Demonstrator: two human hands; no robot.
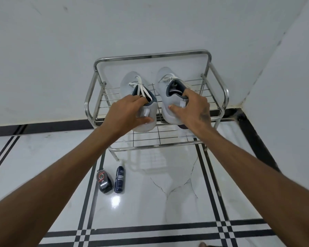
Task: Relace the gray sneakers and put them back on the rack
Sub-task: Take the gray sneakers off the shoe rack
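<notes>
Two gray sneakers with white laces are over the top shelf of a steel shoe rack, toes toward the wall. My left hand grips the heel of the left sneaker, fingers inside the collar and thumb under the heel. A loose white lace runs from this shoe into its opening. My right hand grips the heel of the right sneaker, fingers inside the collar and thumb on the heel. Both heels hang past the shelf's front edge.
The rack stands against a white wall in a corner, with a lower wire shelf below. A dark shoe-polish bottle and a dark blue spray bottle stand on the glossy white tiled floor left of the rack's front.
</notes>
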